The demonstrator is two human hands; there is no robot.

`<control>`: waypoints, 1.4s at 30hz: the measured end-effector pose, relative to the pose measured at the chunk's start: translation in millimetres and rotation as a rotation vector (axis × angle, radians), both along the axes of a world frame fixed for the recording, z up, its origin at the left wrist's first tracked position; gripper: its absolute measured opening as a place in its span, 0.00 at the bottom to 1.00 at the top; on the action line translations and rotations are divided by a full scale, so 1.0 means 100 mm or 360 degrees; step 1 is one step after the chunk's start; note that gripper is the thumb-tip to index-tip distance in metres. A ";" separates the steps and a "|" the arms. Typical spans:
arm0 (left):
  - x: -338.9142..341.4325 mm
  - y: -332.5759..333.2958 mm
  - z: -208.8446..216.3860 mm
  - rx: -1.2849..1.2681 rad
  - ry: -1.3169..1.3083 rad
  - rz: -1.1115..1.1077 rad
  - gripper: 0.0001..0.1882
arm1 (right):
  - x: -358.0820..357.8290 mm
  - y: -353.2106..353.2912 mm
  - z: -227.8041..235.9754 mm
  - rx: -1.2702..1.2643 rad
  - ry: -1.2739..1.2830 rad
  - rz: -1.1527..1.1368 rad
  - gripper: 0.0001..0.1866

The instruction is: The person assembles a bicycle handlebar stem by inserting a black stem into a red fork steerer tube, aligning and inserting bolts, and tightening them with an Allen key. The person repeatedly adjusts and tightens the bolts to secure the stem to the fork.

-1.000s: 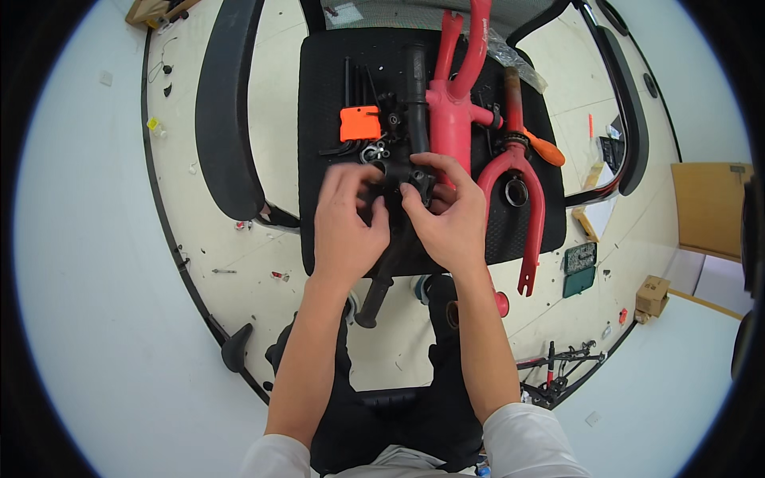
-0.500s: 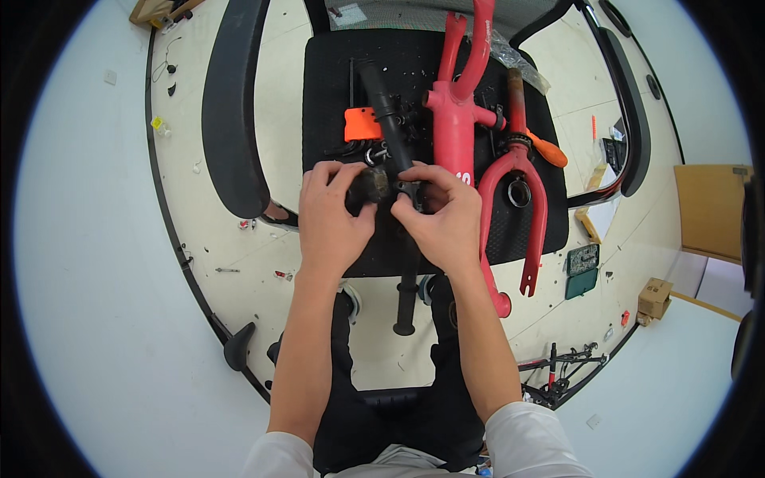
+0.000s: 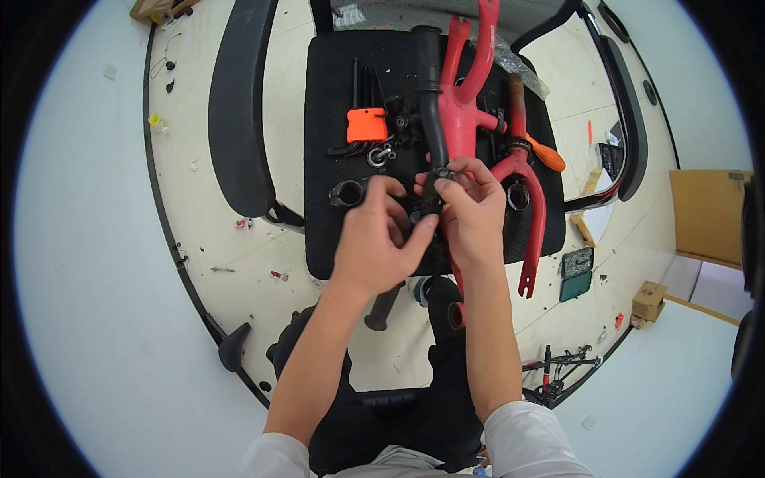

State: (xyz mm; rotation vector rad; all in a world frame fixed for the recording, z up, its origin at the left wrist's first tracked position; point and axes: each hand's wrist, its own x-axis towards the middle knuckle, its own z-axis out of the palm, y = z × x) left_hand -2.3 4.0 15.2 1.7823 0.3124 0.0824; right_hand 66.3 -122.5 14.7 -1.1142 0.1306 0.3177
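A black mat (image 3: 335, 119) covers the middle of the round counter (image 3: 263, 255), with a red bicycle frame (image 3: 470, 103) lying on it. A black handlebar (image 3: 430, 95) runs up across the mat beside the frame. The left hand (image 3: 374, 239) and right hand (image 3: 470, 211) are both closed around a small black clamp (image 3: 441, 177) on the bar's middle. An orange block (image 3: 367, 125) sits just left of it

Pale cream floor of large square tiles (image 3: 263, 111), scattered with small debris and screws. A pale grey sheet or floor area (image 3: 88, 303) lies at the left behind a curved dark edge. A brown cardboard box (image 3: 708, 217) stands at the right, with a smaller cardboard box (image 3: 651, 301) below it. Lighting is even and bright.
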 end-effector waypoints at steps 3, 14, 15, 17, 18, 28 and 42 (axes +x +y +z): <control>0.00 -0.16 -0.05 -0.0051 0.0028 -0.0178 0.15 | 0.01 -0.01 0.08 0.0116 0.0065 -0.0052 0.11; 0.02 -0.20 -0.14 0.0453 -0.0039 -0.0033 0.16 | -0.01 0.07 -0.01 -0.0686 -0.0333 0.0109 0.27; 0.02 -0.20 -0.15 0.0435 -0.0033 -0.0050 0.16 | -0.02 0.07 0.01 -0.0787 -0.0344 0.0105 0.27; 0.01 -0.20 -0.16 0.0400 -0.0020 -0.0082 0.15 | -0.03 0.06 0.08 -0.0989 -0.0365 0.0097 0.28; 0.02 -0.21 -0.15 0.0318 -0.0025 -0.0089 0.15 | -0.03 0.05 0.08 -0.1018 -0.0372 0.0096 0.27; 0.03 -0.24 0.05 -0.0051 0.0177 -0.0192 0.15 | 0.03 -0.11 0.11 -0.0947 -0.0395 0.0257 0.25; 0.12 -0.15 -0.01 0.0200 0.0071 0.0209 0.16 | 0.00 -0.19 0.33 -0.1536 -0.0837 -0.0135 0.13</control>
